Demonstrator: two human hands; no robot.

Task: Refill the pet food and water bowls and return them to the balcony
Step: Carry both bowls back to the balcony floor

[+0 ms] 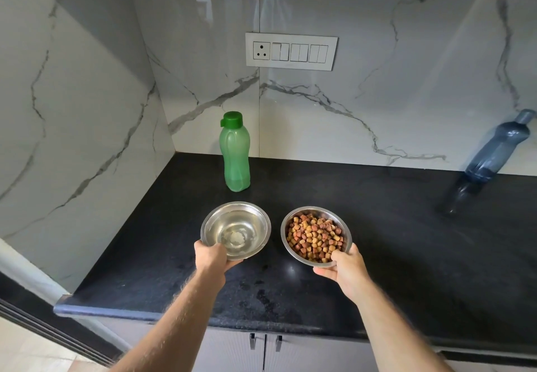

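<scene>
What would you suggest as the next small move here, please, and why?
Probably lift both bowls level and turn away from the counter. The left hand grips the water bowl, already holding water, and the right hand grips the food bowl, full of kibble, so only the carry to the balcony seems left.

The light around me is bright and even, soft daylight, and the glossy marble wall throws back pale streaks of glare above the switch plate. A small bright spot glints on the black counter between my arms, and the shadows under the two steel bowls are faint. The middle is sharp, but the wide lens bends the wall lines and tilts the blue bottle at the right edge.
</scene>
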